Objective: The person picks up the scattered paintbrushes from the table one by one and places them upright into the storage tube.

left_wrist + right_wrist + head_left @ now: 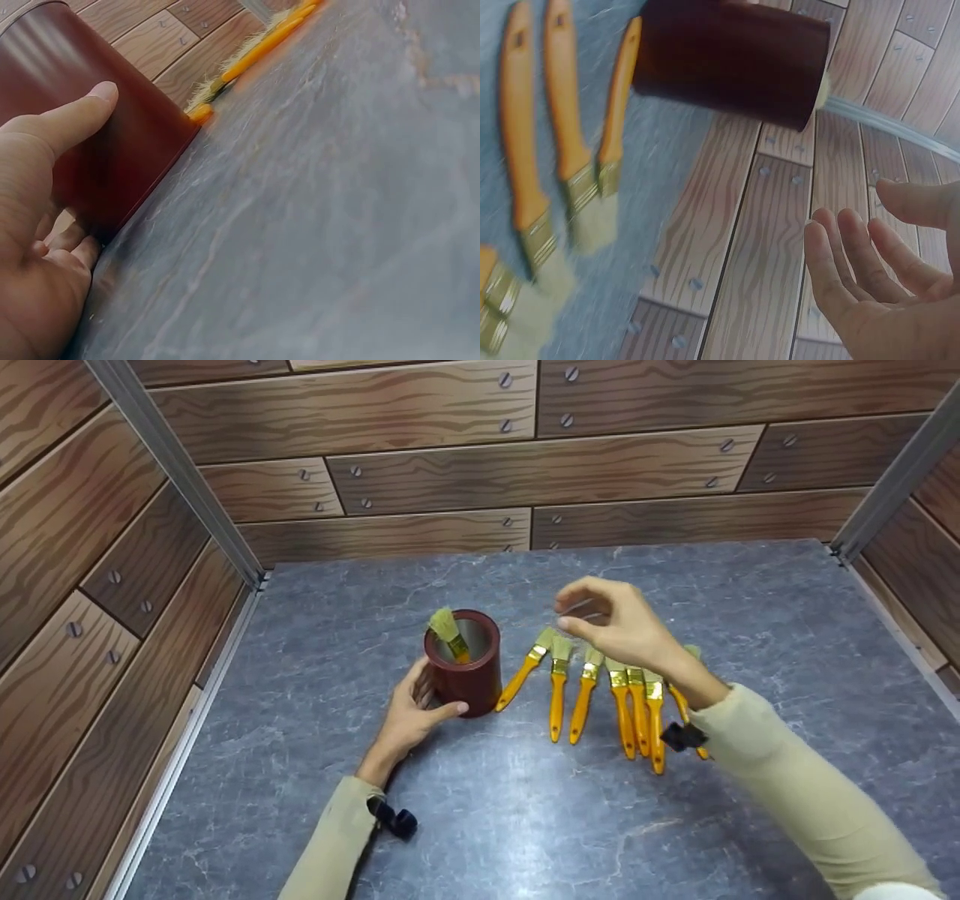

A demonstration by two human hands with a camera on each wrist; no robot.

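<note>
A dark red cylindrical cup [469, 690] stands upright on the table, one paintbrush [444, 624] leaning inside it with its bristles up. My left hand [409, 712] grips the cup from the left; in the left wrist view, its thumb [82, 112] lies along the cup's wall and the other fingers go behind near the base. Above the loose paintbrushes [557, 690] hovers my right hand [619, 622], fingers loosely bent and thumb apart, holding nothing. Those brushes have orange handles, brass-coloured ferrules and pale bristles pointing away from me. The right forearm partly covers the rightmost ones.
Several brushes lie in a loose row right of the cup, the nearest handle end close to its base. The grey marbled table [480, 817] is bounded by wood-patterned walls [435, 472] at the back and sides, with metal corner posts [180, 472].
</note>
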